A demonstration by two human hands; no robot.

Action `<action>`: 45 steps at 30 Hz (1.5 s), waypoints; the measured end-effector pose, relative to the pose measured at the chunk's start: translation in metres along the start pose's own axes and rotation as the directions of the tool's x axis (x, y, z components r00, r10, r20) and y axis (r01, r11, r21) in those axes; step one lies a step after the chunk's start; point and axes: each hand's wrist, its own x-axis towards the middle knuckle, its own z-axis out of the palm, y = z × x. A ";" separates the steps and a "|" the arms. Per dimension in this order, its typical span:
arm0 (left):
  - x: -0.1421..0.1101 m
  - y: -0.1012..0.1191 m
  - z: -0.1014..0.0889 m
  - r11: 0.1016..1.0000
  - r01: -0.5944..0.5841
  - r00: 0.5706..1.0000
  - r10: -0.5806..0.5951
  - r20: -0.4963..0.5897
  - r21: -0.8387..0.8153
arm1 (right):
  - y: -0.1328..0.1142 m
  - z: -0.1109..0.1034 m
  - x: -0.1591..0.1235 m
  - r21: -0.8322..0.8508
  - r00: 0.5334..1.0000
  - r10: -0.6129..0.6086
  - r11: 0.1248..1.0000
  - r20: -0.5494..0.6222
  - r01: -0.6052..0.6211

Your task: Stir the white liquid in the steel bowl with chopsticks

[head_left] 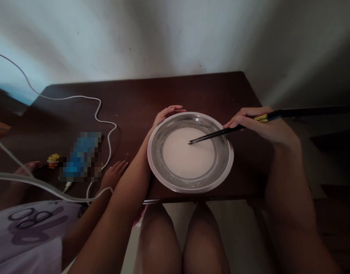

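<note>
A wide metal bowl [192, 185] stands on the table near its front edge, holding a smooth milky-white liquid [186, 158]. My left hand [169, 112] curls around the bowl's far left side from outside, its palm and some fingers hidden behind the rim. Between the fingers and thumb of my right hand [259, 123] are black chopsticks [214, 134] with gold bands near the upper end. They slant down to the left over the bowl's right rim. Their tips lie close together at the liquid's surface, near its middle.
On the dark brown table [152, 89], a blurred-out phone-like device [83, 156] lies left, with a white cable [114, 129] and a small yellow toy figure [53, 160]. Another person's hand [114, 175] rests beside my left forearm. A pale wall [175, 38] stands behind.
</note>
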 end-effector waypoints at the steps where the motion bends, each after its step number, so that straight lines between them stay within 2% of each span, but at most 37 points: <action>1: -0.001 0.001 0.001 1.000 0.011 1.000 -0.011 0.001 -0.011 | 0.000 -0.001 0.000 0.004 1.000 0.005 1.000 0.007 -0.005; 4: -0.002 0.002 0.003 0.998 0.064 0.998 -0.064 -0.005 -0.028 | 0.000 0.003 0.001 0.024 0.994 -0.001 1.000 0.112 -0.002; 6: -0.001 0.002 0.003 1.000 0.018 1.000 -0.018 -0.019 -0.006 | 0.000 0.009 0.003 0.025 0.988 -0.026 0.999 0.151 0.023; 8: 0.000 0.002 0.003 0.999 -0.031 0.999 0.032 -0.018 0.030 | 0.000 0.010 0.003 0.013 0.992 -0.046 0.999 0.117 0.045; 11: -0.001 0.002 0.001 0.998 -0.015 1.000 0.014 0.013 0.054 | 0.001 0.004 0.001 -0.004 0.999 -0.029 1.000 0.017 0.029; 13: -0.002 0.001 0.001 0.998 -0.044 0.999 0.043 0.028 0.054 | 0.001 -0.002 -0.001 0.001 1.000 -0.009 1.000 0.000 0.009; 16: -0.002 -0.002 -0.001 0.994 -0.093 0.995 0.092 0.042 0.048 | -0.001 -0.001 0.000 0.014 0.997 -0.017 1.000 0.081 0.016; 19: 0.000 -0.004 -0.002 0.996 -0.082 0.996 0.081 0.032 0.028 | -0.001 0.006 0.003 0.010 0.986 -0.041 0.999 0.162 0.039; 25: -0.004 0.002 0.003 0.997 -0.079 0.996 0.078 0.038 0.025 | 0.003 -0.001 0.001 0.009 1.000 -0.012 1.000 0.006 0.012; 28: -0.004 0.002 0.004 0.997 -0.076 0.997 0.076 0.021 0.019 | 0.001 -0.002 0.001 0.016 0.996 -0.004 1.000 0.086 0.002; 31: 0.000 0.003 0.004 1.000 0.005 1.000 -0.005 -0.006 0.012 | 0.000 0.006 0.003 0.019 0.988 -0.031 0.999 0.151 0.028; 33: 0.001 0.005 0.005 0.999 0.045 0.999 -0.044 -0.029 0.011 | 0.000 0.008 0.004 0.009 0.993 -0.043 0.999 0.114 0.042; 37: -0.002 0.009 0.011 0.999 0.049 0.998 -0.048 -0.049 0.011 | 0.001 0.000 0.001 -0.010 1.000 0.000 1.000 -0.004 0.000; 39: -0.003 0.010 0.013 0.999 0.043 0.998 -0.043 -0.051 0.006 | 0.000 -0.003 0.000 0.002 1.000 0.019 1.000 0.015 -0.019; 43: -0.002 0.010 0.013 0.999 0.046 0.998 -0.046 -0.037 0.001 | -0.001 0.004 0.002 0.014 0.988 -0.013 1.000 0.151 0.011; 45: -0.002 0.009 0.011 0.999 0.055 0.998 -0.054 -0.024 0.002 | 0.000 0.006 0.003 0.010 0.990 -0.027 1.000 0.136 0.026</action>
